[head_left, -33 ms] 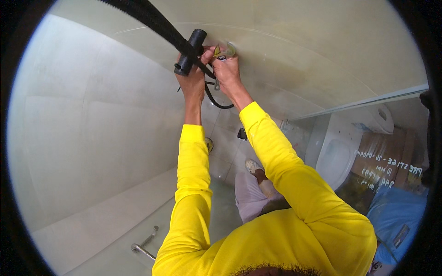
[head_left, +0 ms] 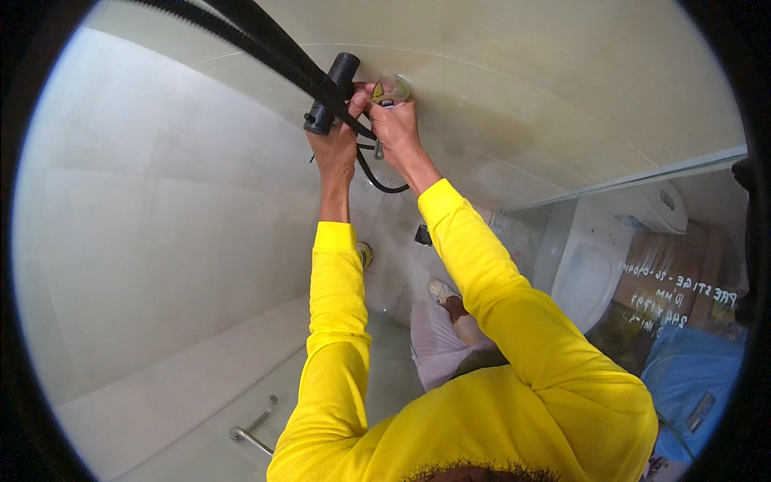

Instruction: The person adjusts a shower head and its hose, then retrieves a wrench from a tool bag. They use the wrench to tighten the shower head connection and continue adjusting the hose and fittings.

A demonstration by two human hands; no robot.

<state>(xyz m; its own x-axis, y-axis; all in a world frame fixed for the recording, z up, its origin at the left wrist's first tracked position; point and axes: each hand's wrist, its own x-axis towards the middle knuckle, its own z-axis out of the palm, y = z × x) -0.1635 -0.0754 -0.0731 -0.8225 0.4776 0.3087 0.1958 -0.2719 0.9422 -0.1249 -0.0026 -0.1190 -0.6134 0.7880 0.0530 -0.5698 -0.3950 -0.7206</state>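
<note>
Against the tiled wall, my left hand [head_left: 335, 145] is closed around a black cylindrical shower mixer [head_left: 343, 74], its thumb near the wall side and its other fingers partly hidden. My right hand [head_left: 396, 127] grips an adjustable wrench [head_left: 386, 103], its jaw by a round fitting [head_left: 401, 87] on the wall and the end of its handle showing below the fingers. Whether the jaw bites on the fitting is hidden by my fingers. A black ribbed hose [head_left: 277, 58] crosses in front of the mixer, and a thin black hose [head_left: 377, 183] loops below my hands.
To the right, a glass panel [head_left: 610, 186] with handwriting stands before a white toilet [head_left: 585, 277] and a blue cloth or bag [head_left: 695, 386]. At lower left is a metal bar handle [head_left: 249, 438]. A small black object [head_left: 423, 235] lies on the tiled floor.
The black hoses at the top have spread apart, with the ribbed one shifted left. Both hands stay almost in place.
</note>
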